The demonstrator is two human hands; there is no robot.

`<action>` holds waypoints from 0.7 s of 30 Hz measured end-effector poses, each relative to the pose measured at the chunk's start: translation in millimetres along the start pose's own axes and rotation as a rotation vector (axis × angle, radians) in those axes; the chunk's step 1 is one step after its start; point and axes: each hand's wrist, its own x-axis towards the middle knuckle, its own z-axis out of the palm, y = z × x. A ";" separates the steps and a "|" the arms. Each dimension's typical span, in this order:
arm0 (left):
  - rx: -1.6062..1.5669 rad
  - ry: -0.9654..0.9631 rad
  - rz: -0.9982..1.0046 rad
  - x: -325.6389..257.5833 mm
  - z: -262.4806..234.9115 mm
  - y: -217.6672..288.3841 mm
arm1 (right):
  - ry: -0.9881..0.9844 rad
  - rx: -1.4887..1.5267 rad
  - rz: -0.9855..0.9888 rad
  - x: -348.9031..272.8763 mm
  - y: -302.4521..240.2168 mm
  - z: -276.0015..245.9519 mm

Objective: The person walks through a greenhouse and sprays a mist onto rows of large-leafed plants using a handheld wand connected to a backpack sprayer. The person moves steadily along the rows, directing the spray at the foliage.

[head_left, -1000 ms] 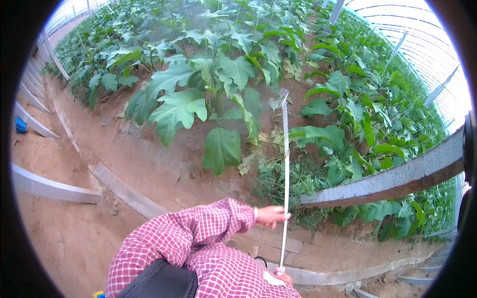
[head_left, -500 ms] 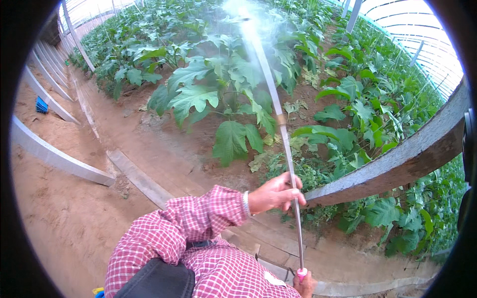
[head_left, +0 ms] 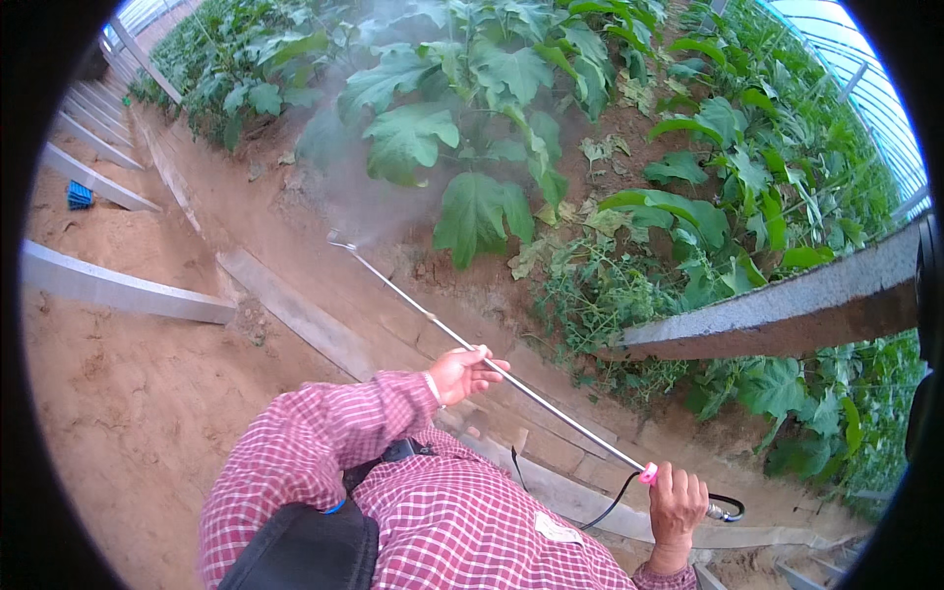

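A long thin metal spray wand (head_left: 551, 404) slants across the view, its nozzle end (head_left: 341, 241) low over the soil and giving off mist. My left hand (head_left: 462, 374) holds the wand's shaft partway along, thumb and fingers about it. At the wand's near end my right hand (head_left: 677, 506) is closed around the handle, just behind a pink collar (head_left: 648, 474). A black hose (head_left: 733, 508) loops out past the right hand. Mist drifts beside the lower leaves of a broad-leaved plant (head_left: 472, 211).
Rows of leafy plants (head_left: 767, 187) stand ahead and to the right. A thick pale curved beam (head_left: 767, 320) juts in from the right. Pale slanting posts (head_left: 128, 285) line the left, with a small blue object (head_left: 79, 196) among them. A low concrete edging (head_left: 295, 315) borders the bed.
The wand's tip has swung left and down, from up among the plants to near the ground. My right hand has risen and moved right; my left hand has shifted slightly left.
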 end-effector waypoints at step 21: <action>0.362 -0.285 0.560 -120.4 -3.2 120.9 | 0.323 0.579 0.189 246.5 -297.9 -15.7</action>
